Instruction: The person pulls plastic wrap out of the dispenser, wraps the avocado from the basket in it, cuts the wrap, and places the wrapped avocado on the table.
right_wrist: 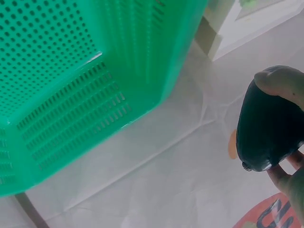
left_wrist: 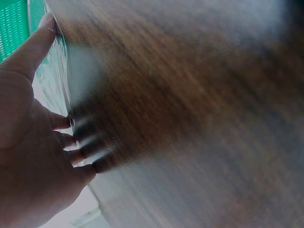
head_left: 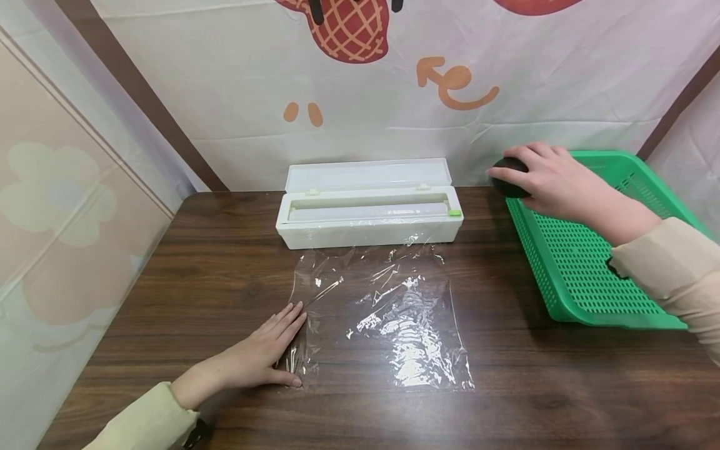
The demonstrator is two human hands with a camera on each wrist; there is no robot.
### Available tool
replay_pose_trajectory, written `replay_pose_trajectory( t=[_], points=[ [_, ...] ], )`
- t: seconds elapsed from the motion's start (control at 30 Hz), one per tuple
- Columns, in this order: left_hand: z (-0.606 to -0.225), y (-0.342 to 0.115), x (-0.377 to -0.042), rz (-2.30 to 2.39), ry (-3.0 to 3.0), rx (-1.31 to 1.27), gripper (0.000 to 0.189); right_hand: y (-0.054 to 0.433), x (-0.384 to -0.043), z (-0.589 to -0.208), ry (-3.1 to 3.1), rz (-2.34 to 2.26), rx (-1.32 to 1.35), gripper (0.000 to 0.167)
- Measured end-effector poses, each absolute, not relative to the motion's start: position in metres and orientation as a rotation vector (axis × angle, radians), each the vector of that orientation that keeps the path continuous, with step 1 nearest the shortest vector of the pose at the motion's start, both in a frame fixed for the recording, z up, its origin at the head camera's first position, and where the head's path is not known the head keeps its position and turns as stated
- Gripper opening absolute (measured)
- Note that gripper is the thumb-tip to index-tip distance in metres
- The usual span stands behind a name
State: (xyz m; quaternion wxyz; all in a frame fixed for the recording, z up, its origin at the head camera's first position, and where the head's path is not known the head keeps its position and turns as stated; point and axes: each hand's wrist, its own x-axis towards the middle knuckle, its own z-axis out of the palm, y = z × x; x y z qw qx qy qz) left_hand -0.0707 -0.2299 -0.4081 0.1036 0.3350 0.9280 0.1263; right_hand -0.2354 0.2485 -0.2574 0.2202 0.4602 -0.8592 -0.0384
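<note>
A sheet of clear cling film [head_left: 416, 331] lies on the table, drawn out from the white film dispenser box [head_left: 368, 234]. My left hand [head_left: 259, 350] rests with fingers spread and straight on the film's left edge, and the left wrist view shows those fingertips [left_wrist: 61, 122] touching the film. A dark avocado [right_wrist: 270, 123] with a small stem nub is gripped between thumb and fingers by my right hand [head_left: 554, 178]. That hand is held up over the far left corner of the green basket [head_left: 554, 294], off the table.
The dispenser's lid [head_left: 368, 177] stands raised at the back, with a film roll [head_left: 368, 212] inside the box. A printed cloth [head_left: 236, 81] hangs behind the dark wooden table [head_left: 225, 262]. The basket's slotted floor [head_left: 596, 269] is visible at the right.
</note>
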Motion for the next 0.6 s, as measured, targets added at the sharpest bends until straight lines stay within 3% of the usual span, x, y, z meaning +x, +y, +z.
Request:
replay_pose_trajectory(
  t=[0.6],
  points=[
    [-0.407,-0.229,-0.071,0.373,2.734,0.983,0.101,0.227,-0.23,-0.258,-2.273,-0.123,1.372,0.06]
  ],
)
